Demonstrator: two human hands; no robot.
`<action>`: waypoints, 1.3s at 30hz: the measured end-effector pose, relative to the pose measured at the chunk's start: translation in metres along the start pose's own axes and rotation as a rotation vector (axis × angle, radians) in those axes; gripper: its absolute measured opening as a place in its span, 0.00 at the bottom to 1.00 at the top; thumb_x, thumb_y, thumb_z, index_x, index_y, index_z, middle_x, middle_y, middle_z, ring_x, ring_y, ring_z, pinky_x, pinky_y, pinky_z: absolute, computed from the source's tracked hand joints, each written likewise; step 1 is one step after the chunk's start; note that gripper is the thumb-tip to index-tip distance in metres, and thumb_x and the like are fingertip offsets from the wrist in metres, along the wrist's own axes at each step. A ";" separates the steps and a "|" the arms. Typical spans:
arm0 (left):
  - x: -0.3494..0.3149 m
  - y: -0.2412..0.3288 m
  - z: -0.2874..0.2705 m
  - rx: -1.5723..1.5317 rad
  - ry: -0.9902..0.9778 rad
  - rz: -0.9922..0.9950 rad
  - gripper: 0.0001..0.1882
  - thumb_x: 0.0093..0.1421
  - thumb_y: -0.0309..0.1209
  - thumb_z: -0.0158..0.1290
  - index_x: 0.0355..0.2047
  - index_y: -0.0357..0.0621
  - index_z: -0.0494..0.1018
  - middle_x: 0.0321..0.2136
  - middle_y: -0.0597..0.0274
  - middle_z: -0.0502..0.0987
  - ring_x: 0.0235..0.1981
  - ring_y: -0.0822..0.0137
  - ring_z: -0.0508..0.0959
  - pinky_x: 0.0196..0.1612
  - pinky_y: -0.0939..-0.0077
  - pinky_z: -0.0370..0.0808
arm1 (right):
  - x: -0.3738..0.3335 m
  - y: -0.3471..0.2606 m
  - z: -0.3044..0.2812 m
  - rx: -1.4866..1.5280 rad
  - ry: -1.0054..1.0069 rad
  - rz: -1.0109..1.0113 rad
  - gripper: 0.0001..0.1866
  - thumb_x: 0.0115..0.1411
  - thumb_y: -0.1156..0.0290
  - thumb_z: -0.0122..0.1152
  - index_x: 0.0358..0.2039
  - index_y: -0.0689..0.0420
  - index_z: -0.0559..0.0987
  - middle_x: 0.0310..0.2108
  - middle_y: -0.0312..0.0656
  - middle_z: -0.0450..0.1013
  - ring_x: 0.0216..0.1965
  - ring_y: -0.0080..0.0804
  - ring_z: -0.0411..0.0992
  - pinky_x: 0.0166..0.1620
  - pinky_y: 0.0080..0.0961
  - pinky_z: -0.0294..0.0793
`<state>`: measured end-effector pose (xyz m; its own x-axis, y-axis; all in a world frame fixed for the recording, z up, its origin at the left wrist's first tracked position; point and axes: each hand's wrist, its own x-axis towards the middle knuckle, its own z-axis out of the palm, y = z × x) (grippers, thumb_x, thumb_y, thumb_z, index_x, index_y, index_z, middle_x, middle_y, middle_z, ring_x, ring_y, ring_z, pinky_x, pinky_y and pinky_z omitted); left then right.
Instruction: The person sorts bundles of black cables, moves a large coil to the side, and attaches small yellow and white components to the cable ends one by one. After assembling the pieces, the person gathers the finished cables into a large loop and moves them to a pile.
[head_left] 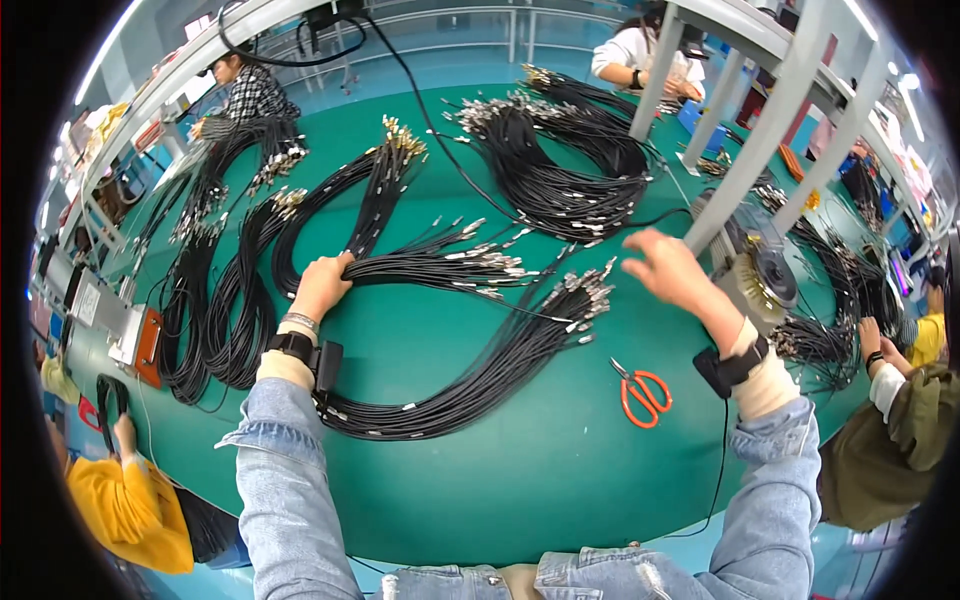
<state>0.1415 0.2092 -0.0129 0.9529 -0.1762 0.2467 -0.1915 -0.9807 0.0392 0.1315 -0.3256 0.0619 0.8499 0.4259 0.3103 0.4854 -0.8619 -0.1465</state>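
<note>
My left hand is closed around a bundle of thin black cables near the middle of the green table. The bundle's silver-tipped ends fan out to the right of my hand. Below it, a second length of black cables curves from my left wrist up to a cluster of metal connectors. Just right of those connectors, my right hand hovers with thumb and fingers apart, holding nothing visible. Orange-handled scissors lie on the table below my right hand.
More black cable bundles lie at the left and far middle. A grey machine stands right of my right hand, beneath metal frame posts. A loose black cord hangs across the table. Co-workers sit around the edges.
</note>
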 end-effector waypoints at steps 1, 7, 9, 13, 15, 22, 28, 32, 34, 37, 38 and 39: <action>0.003 -0.006 0.002 -0.014 -0.001 -0.005 0.18 0.46 0.27 0.60 0.40 0.50 0.75 0.29 0.50 0.78 0.35 0.47 0.78 0.41 0.55 0.75 | -0.015 -0.012 -0.008 0.124 -0.088 0.002 0.17 0.55 0.68 0.63 0.44 0.60 0.74 0.40 0.48 0.72 0.41 0.46 0.74 0.41 0.38 0.74; -0.009 0.005 0.001 -0.042 0.037 -0.067 0.29 0.44 0.27 0.64 0.49 0.50 0.69 0.37 0.49 0.76 0.41 0.46 0.76 0.44 0.56 0.74 | -0.126 -0.039 -0.004 0.221 -0.333 0.001 0.20 0.53 0.64 0.65 0.44 0.60 0.75 0.36 0.48 0.73 0.37 0.46 0.74 0.40 0.37 0.74; -0.022 0.048 -0.020 0.040 0.123 0.019 0.31 0.45 0.28 0.64 0.51 0.48 0.66 0.41 0.49 0.74 0.45 0.47 0.74 0.47 0.57 0.72 | -0.152 -0.046 0.001 0.208 -0.296 0.041 0.18 0.54 0.65 0.64 0.43 0.60 0.75 0.35 0.48 0.73 0.36 0.47 0.74 0.40 0.38 0.74; -0.074 0.104 -0.049 -0.209 0.096 0.297 0.36 0.46 0.36 0.65 0.55 0.41 0.64 0.49 0.48 0.70 0.52 0.49 0.69 0.53 0.58 0.68 | -0.161 -0.060 0.005 0.189 -0.237 0.101 0.15 0.54 0.67 0.61 0.40 0.59 0.73 0.34 0.49 0.72 0.37 0.50 0.73 0.40 0.42 0.74; -0.107 0.149 -0.067 -0.264 -0.034 0.419 0.36 0.47 0.39 0.65 0.54 0.40 0.65 0.49 0.49 0.70 0.51 0.49 0.69 0.53 0.59 0.68 | -0.160 -0.056 0.010 0.142 -0.292 0.205 0.13 0.54 0.69 0.59 0.38 0.59 0.71 0.34 0.50 0.71 0.38 0.50 0.73 0.40 0.43 0.74; -0.184 0.174 -0.052 -0.176 -0.078 0.368 0.31 0.48 0.37 0.63 0.51 0.40 0.67 0.43 0.54 0.71 0.44 0.54 0.71 0.46 0.64 0.70 | -0.145 -0.022 0.032 -0.033 -0.158 0.367 0.11 0.52 0.72 0.59 0.35 0.60 0.71 0.38 0.50 0.70 0.40 0.50 0.71 0.40 0.44 0.73; -0.209 0.149 -0.065 -0.226 -0.058 0.499 0.27 0.48 0.32 0.63 0.49 0.41 0.69 0.37 0.58 0.72 0.38 0.57 0.72 0.41 0.65 0.70 | -0.119 -0.092 0.024 0.331 0.030 -0.269 0.14 0.52 0.70 0.63 0.40 0.60 0.74 0.39 0.46 0.71 0.45 0.46 0.69 0.48 0.41 0.70; -0.220 0.142 -0.077 -0.224 -0.146 0.550 0.26 0.48 0.34 0.63 0.48 0.43 0.70 0.37 0.62 0.72 0.37 0.60 0.72 0.41 0.69 0.70 | -0.089 -0.139 0.051 0.496 -0.069 -0.447 0.14 0.59 0.64 0.58 0.43 0.58 0.75 0.44 0.45 0.72 0.51 0.43 0.67 0.56 0.39 0.63; -0.225 0.138 -0.079 -0.224 -0.159 0.551 0.25 0.47 0.33 0.63 0.47 0.44 0.71 0.37 0.62 0.72 0.37 0.61 0.72 0.41 0.69 0.70 | -0.070 -0.141 0.067 0.534 -0.131 -0.525 0.15 0.61 0.60 0.54 0.44 0.56 0.76 0.46 0.44 0.72 0.53 0.42 0.67 0.58 0.42 0.60; -0.221 0.126 -0.079 -0.222 -0.154 0.548 0.25 0.46 0.33 0.64 0.46 0.44 0.72 0.37 0.63 0.72 0.38 0.62 0.72 0.41 0.70 0.70 | -0.032 -0.113 0.084 0.308 -0.312 -0.341 0.19 0.65 0.54 0.45 0.43 0.54 0.77 0.47 0.42 0.72 0.54 0.40 0.67 0.60 0.52 0.53; -0.217 0.121 -0.078 -0.218 -0.140 0.548 0.25 0.45 0.32 0.64 0.46 0.45 0.72 0.38 0.63 0.73 0.38 0.62 0.72 0.41 0.70 0.70 | -0.025 -0.092 0.090 0.270 -0.225 -0.281 0.20 0.65 0.54 0.45 0.43 0.55 0.77 0.46 0.40 0.73 0.53 0.38 0.68 0.60 0.54 0.52; -0.214 0.118 -0.076 -0.215 -0.129 0.542 0.26 0.45 0.32 0.64 0.46 0.46 0.72 0.38 0.63 0.73 0.38 0.62 0.72 0.41 0.70 0.70 | -0.013 -0.076 0.085 0.199 -0.279 -0.171 0.19 0.64 0.55 0.48 0.42 0.56 0.77 0.45 0.41 0.73 0.52 0.38 0.68 0.59 0.51 0.54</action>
<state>-0.1028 0.1381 0.0130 0.7245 -0.6686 0.1675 -0.6887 -0.7115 0.1391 0.1008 -0.2428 -0.0111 0.7629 0.6412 0.0824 0.6321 -0.7132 -0.3029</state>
